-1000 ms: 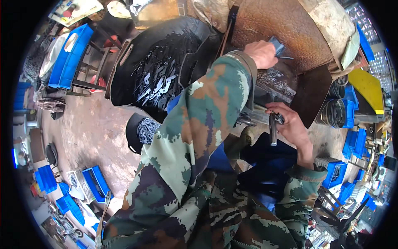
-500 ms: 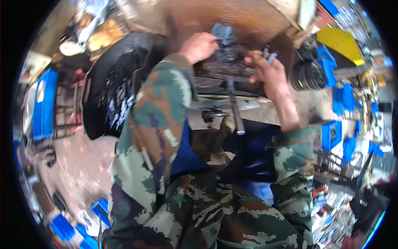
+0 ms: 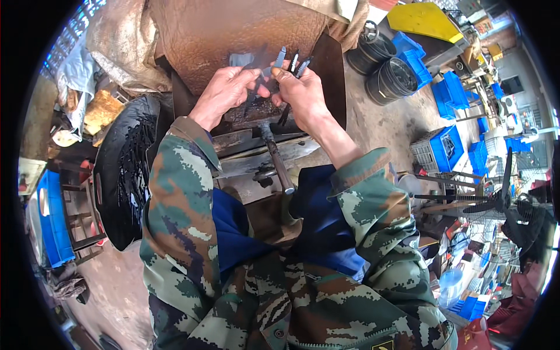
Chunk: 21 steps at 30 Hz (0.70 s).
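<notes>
My right hand (image 3: pixel 303 96) is closed around several thin metal blades (image 3: pixel 280 56), whose narrow tips stick up past the fingers and thumb. One has a row of notches along its edge. Close beside it, my left hand (image 3: pixel 224 93) pinches a thin dark blade (image 3: pixel 255 87) that is smeared by motion. The fingertips of both hands nearly meet. Behind them stands a brown, rough-surfaced sheet (image 3: pixel 245 29), with a small grey patch (image 3: pixel 241 59) in front of it. Below the hands, a dark metal rod (image 3: pixel 276 157) points toward me from a wet, dirty metal trough (image 3: pixel 335 76).
To the left is a large black basin (image 3: pixel 111 192) with many dark glossy strips in it. Black buckets (image 3: pixel 389 81) and blue bins (image 3: pixel 446 96) stand on the right. A blue and white crate (image 3: pixel 433 150) and a fan (image 3: pixel 504 198) are further right.
Both hands have come together from being apart; the right moved left toward the left hand. The view has shifted and turned, and the basin now appears further left.
</notes>
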Motion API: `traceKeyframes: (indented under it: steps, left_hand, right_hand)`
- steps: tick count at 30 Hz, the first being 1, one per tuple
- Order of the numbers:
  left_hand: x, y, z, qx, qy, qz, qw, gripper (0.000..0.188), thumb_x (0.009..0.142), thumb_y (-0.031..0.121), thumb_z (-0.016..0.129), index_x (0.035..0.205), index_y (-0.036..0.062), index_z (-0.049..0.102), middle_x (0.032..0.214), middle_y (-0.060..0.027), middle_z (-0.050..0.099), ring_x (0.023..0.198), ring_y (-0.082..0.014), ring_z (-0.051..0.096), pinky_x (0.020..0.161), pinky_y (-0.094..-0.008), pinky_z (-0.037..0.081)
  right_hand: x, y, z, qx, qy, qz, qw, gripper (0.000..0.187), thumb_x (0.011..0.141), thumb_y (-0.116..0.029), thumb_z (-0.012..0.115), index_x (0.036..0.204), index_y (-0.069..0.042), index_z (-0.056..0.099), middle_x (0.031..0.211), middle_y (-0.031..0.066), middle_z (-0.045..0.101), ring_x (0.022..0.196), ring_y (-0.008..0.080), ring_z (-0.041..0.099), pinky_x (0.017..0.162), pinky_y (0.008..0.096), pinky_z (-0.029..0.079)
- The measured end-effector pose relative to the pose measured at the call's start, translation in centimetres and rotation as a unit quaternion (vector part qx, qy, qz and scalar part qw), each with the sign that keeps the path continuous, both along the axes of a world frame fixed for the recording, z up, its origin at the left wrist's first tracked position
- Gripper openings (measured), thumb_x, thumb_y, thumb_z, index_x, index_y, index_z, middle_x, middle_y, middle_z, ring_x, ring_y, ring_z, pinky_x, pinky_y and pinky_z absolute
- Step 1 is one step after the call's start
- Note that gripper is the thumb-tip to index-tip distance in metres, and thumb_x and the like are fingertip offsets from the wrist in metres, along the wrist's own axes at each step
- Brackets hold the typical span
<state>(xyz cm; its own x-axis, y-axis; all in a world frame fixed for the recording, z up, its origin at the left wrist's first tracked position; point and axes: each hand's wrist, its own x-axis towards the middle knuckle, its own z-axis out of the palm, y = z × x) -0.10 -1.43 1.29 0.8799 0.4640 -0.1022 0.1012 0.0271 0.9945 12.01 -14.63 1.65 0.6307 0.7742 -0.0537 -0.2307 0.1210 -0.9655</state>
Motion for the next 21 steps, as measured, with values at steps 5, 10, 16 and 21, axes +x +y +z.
traceKeyframes:
  steps: [5, 10, 16, 21]
  left_hand:
    - [0.6, 4.5, -4.8, 0.253, 0.027, 0.040, 0.966, 0.032, 0.096, 0.026, 0.054, 0.109, -0.0005, 0.064, 0.088, -0.0097, 0.071, 0.077, -0.0175, 0.063, 0.074, -0.0317, 0.048]
    - [-0.4, 6.5, -8.0, 0.238, 0.128, 0.060, 0.961, 0.029, 0.091, 0.017, 0.055, 0.110, -0.0035, 0.063, 0.084, -0.0120, 0.068, 0.085, -0.0220, 0.065, 0.083, -0.0347, 0.049]
    - [-0.5, 5.1, -6.8, 0.189, 0.170, -0.053, 0.966, 0.024, 0.087, 0.006, 0.057, 0.106, -0.0037, 0.067, 0.095, -0.0121, 0.069, 0.087, -0.0200, 0.064, 0.080, -0.0327, 0.049]
    - [-1.2, 5.7, -8.3, 0.239, 0.102, -0.036, 0.965, 0.031, 0.084, -0.001, 0.057, 0.113, -0.0044, 0.068, 0.102, -0.0141, 0.069, 0.092, -0.0218, 0.066, 0.085, -0.0333, 0.050]
  right_hand:
    - [0.8, -0.9, -0.1, -0.026, -0.010, -0.023, 0.999, 0.016, 0.095, -0.011, 0.062, 0.104, 0.001, 0.066, 0.083, 0.0043, 0.062, 0.055, 0.0100, 0.051, 0.045, 0.0264, 0.045]
    - [-0.1, -1.2, 0.0, -0.036, -0.004, -0.014, 0.999, 0.015, 0.098, -0.013, 0.060, 0.105, -0.001, 0.065, 0.069, -0.0022, 0.051, 0.053, 0.0071, 0.039, 0.047, 0.0284, 0.040]
    - [0.1, -2.0, 0.5, -0.038, 0.005, -0.026, 0.999, 0.017, 0.099, -0.015, 0.059, 0.102, 0.000, 0.066, 0.072, -0.0012, 0.051, 0.054, 0.0072, 0.039, 0.049, 0.0287, 0.041]
    - [0.4, -2.0, 0.3, -0.027, 0.003, -0.011, 1.000, 0.018, 0.097, -0.017, 0.061, 0.104, 0.000, 0.061, 0.082, 0.0060, 0.061, 0.053, 0.0100, 0.049, 0.048, 0.0286, 0.048]
